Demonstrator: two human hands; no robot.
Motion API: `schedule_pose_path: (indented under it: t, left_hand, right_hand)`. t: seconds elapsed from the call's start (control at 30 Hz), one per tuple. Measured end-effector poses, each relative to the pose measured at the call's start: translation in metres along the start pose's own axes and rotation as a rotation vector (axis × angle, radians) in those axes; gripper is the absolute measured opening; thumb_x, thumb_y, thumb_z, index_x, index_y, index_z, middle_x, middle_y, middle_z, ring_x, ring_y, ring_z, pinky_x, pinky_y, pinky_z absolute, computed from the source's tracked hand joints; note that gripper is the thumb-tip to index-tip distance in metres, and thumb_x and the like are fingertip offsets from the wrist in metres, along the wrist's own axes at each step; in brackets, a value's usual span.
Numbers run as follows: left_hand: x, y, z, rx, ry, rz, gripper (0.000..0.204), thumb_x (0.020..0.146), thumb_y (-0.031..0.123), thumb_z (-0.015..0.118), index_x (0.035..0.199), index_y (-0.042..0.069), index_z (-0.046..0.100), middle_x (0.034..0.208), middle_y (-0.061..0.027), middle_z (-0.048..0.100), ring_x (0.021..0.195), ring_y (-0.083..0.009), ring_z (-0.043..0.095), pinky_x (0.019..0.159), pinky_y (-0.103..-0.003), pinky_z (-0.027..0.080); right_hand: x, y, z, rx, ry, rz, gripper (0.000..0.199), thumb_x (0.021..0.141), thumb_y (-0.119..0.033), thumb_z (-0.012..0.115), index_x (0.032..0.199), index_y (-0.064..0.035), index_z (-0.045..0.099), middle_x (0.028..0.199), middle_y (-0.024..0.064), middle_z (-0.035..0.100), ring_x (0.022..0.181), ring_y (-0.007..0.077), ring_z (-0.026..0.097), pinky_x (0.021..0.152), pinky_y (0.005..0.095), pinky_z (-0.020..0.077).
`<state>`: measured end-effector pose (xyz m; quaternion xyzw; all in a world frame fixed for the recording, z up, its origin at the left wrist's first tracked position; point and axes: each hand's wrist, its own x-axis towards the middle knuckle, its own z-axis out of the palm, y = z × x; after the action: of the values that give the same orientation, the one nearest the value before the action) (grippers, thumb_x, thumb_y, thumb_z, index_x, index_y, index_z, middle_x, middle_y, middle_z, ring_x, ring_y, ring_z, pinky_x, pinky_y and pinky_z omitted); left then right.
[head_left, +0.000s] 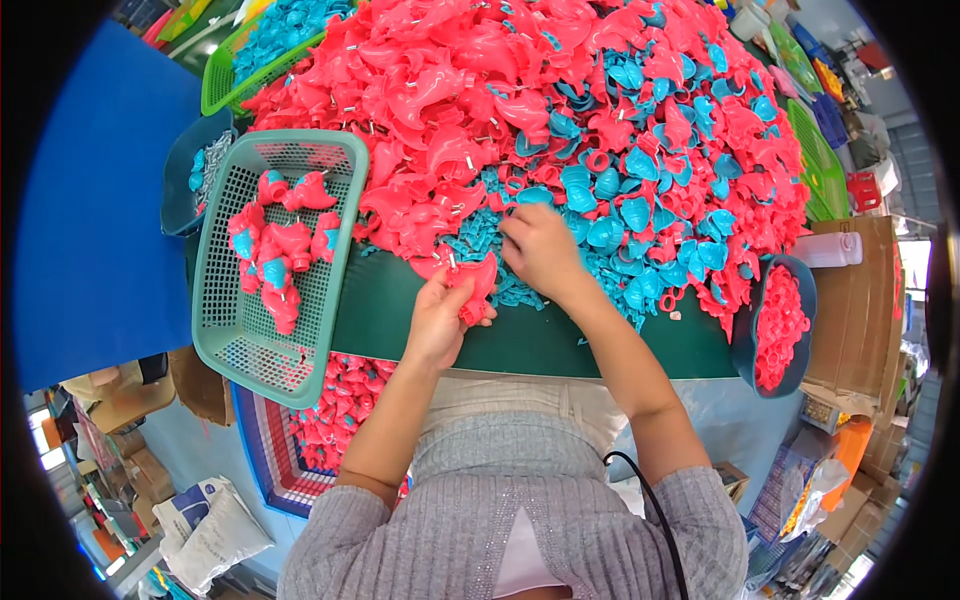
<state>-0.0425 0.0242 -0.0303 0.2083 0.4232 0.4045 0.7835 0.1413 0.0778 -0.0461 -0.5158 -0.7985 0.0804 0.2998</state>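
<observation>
My left hand (438, 322) is closed on a glossy pink plastic shell part (480, 283), held just above the near edge of the green table (510, 345). A short metal pin sticks up from the part. To its right, my right hand (545, 252) reaches into a heap of small blue plastic pieces (470, 240). Its fingers are drawn together, and whatever is between them is hidden. Beyond both hands rises a large pile of pink shell parts (430, 95), many with metal pins. Curved blue shells (640, 165) lie mixed in on the right.
At left stands a green mesh basket (215, 290) with several pink-and-blue joined pieces (290, 240). Beside it, a dark tub (180, 185) holds small metal parts. Small pink pieces fill a tub (803, 350) at the right edge. Below the table sits a crate (262, 450) of pink parts.
</observation>
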Motion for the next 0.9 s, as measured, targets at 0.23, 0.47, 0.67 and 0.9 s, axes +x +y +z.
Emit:
schedule_pose_path:
  t: [0.23,0.47,0.67,0.9]
  left_hand:
    - [0.001,-0.001,0.016,0.031,-0.005,0.03,0.02,0.094,0.011,0.052,0.111,0.001,0.05,0.085,-0.0103,0.063,0.061,-0.0167,0.061,0.05,-0.027,0.047]
    - [-0.003,-0.006,0.043,0.108,-0.089,0.059,0.015,0.095,0.013,0.052,0.105,0.001,0.052,0.08,-0.0063,0.061,0.057,-0.0126,0.059,0.048,-0.024,0.045]
    - [-0.008,-0.007,0.053,0.161,-0.116,0.099,0.014,0.096,0.013,0.05,0.104,0.001,0.053,0.075,-0.005,0.06,0.056,-0.0107,0.058,0.048,-0.023,0.045]
    - [-0.012,-0.007,0.056,0.148,-0.153,0.105,0.015,0.096,0.012,0.049,0.106,0.0,0.051,0.077,-0.0068,0.061,0.056,-0.0118,0.058,0.048,-0.023,0.045]
  right_hand:
    - [-0.012,-0.004,-0.033,0.801,0.001,0.587,0.011,0.079,-0.003,0.063,0.089,0.0011,0.064,0.081,0.0029,0.062,0.072,0.0087,0.059,0.066,0.0221,0.0465]
    - [-0.019,-0.039,-0.065,0.513,0.089,0.101,0.022,0.073,0.005,0.062,0.094,0.0008,0.062,0.085,0.0101,0.063,0.077,0.0224,0.062,0.066,0.0327,0.0492]
    - [-0.024,-0.04,-0.069,0.374,0.184,-0.053,0.026,0.068,0.005,0.068,0.093,-0.0007,0.063,0.086,0.0118,0.063,0.076,0.0266,0.062,0.064,0.0347,0.0502]
    - [-0.028,-0.039,-0.075,0.435,0.119,-0.027,0.021,0.07,0.005,0.07,0.09,-0.001,0.068,0.085,0.0101,0.062,0.075,0.0225,0.062,0.062,0.0297,0.0505]
